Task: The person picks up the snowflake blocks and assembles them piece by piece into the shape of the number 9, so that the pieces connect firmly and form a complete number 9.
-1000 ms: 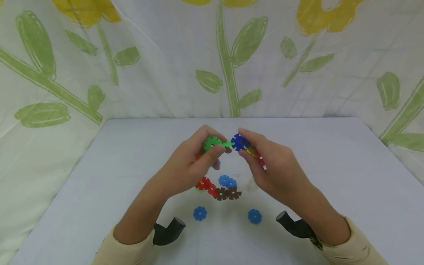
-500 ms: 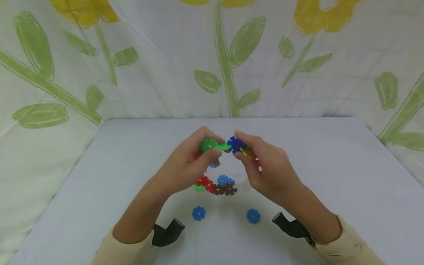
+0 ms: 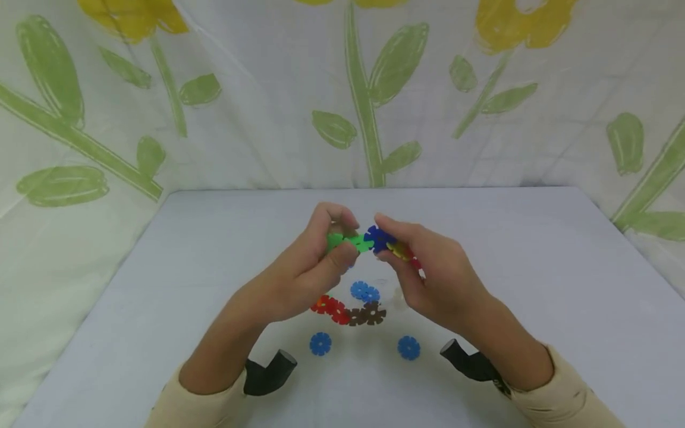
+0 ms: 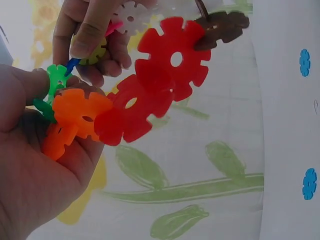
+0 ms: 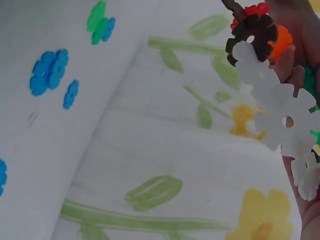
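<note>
Both hands hold a chain of slotted plastic flower discs above the table. My left hand (image 3: 305, 273) pinches the green discs (image 3: 361, 243) between thumb and fingers. The dark blue disc (image 3: 378, 238) is pinched by my right hand (image 3: 436, 267), with a yellow disc (image 3: 399, 250) behind it. Green and blue meet edge to edge; whether their slots are fully joined I cannot tell. Orange discs (image 4: 70, 106), red discs (image 4: 165, 42) and brown discs (image 4: 225, 30) hang from the left side. White discs (image 5: 272, 120) run from the brown ones toward my right hand.
Loose light blue discs lie on the white table (image 3: 214, 249): one near disc (image 3: 320, 343), another near disc (image 3: 409, 348), and an overlapping pair (image 3: 365, 291). A green disc (image 5: 96, 17) lies beside a blue one. A flower-printed cloth (image 3: 241, 137) hangs behind.
Both hands have sunk slightly, the right also shifting left. The green piece beside the blue disc has tilted, showing more of its face. The left fingers have shifted on the green discs.
</note>
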Demonstrator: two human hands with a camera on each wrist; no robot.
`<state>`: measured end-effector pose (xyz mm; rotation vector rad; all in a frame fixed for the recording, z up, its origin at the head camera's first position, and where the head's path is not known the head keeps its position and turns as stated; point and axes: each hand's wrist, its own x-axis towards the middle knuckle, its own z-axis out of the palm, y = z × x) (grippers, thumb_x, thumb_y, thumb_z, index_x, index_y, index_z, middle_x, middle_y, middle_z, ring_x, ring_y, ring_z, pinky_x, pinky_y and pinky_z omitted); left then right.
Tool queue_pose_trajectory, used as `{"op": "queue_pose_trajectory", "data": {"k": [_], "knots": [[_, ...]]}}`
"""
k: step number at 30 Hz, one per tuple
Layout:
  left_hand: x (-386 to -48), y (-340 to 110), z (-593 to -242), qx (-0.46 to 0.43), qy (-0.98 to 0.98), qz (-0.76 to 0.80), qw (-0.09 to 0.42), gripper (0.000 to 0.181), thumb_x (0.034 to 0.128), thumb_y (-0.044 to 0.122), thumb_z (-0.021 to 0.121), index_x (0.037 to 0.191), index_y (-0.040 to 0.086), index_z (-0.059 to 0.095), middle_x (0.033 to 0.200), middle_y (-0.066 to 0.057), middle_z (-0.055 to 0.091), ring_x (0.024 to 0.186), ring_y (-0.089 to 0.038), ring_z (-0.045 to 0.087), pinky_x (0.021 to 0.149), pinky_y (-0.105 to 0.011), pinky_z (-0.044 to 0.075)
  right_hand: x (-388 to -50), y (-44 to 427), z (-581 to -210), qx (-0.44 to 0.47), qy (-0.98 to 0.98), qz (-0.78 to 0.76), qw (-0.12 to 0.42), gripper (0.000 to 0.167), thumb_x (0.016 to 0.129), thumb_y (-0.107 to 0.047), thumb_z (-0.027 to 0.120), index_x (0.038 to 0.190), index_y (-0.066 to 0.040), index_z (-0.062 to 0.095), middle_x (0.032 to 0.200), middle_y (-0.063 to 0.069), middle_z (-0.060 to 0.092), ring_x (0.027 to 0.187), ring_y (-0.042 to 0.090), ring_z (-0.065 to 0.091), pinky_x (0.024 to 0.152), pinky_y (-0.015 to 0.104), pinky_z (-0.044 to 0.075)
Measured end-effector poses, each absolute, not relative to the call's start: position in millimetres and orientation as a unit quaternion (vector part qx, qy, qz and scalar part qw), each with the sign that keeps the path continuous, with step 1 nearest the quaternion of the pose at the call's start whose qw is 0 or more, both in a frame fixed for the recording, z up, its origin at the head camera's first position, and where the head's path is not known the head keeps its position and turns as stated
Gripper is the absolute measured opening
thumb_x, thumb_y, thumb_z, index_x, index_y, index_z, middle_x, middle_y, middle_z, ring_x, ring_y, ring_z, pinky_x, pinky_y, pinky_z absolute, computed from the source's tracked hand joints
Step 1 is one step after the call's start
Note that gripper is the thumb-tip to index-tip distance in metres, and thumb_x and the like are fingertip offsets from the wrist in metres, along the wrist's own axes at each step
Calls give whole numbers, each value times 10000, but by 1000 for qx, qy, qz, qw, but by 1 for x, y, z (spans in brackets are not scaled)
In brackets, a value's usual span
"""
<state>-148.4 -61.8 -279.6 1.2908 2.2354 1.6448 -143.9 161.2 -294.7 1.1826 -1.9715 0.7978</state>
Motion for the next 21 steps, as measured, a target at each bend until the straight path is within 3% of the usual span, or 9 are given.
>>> {"op": "queue_pose_trajectory", "data": {"k": [3,7,9,10,14,17,21], "knots": [[-148,-62,-279,425,734,528,33,235,1037,19,434,1231,30,301,777,-38,453,644,-205,481,606,-314,459,-143,159,-296,460,-751,319,350,444,1064,-270,484,1230,134,569,1043,194,697,850,258,714,750,296,584],[-148,-65,-277,428,739,519,18,292,1060,115,472,1287,14,319,911,-58,525,830,-186,547,715,-332,510,-144,158,-297,458,-753,331,337,468,1064,-304,491,1253,120,548,1071,180,675,866,230,705,757,269,578],[-150,-68,-277,428,737,524,8,364,1063,174,489,1339,11,315,992,-64,555,868,-186,565,727,-338,529,-146,157,-295,464,-748,352,320,527,1053,-318,520,1309,140,474,1171,187,642,967,232,686,819,275,567],[-151,-70,-276,423,734,531,1,387,1065,185,491,1361,13,312,1012,-67,567,834,-197,573,708,-333,534,-146,156,-294,462,-746,373,301,572,1041,-328,545,1358,132,422,1238,183,613,1015,228,671,840,285,564],[-155,-75,-273,381,707,596,-21,394,1069,165,470,1406,28,316,983,-105,573,688,-228,535,611,-296,526,-149,162,-291,413,-754,481,171,760,943,-105,703,1526,-7,226,1432,118,484,1154,218,613,905,344,550],[-160,-78,-272,323,677,661,-22,367,1078,193,456,1407,71,351,977,-158,545,682,-226,505,612,-266,525,-153,168,-292,352,-760,543,63,757,884,79,694,1511,-83,302,1322,87,580,1054,195,670,831,378,583],[-165,-83,-273,265,685,678,-6,357,1086,244,429,1413,108,387,1030,-178,570,713,-235,552,661,-267,549,-160,173,-292,320,-761,564,-7,507,928,50,664,1380,-30,448,1118,111,685,939,201,714,762,403,600]]}}
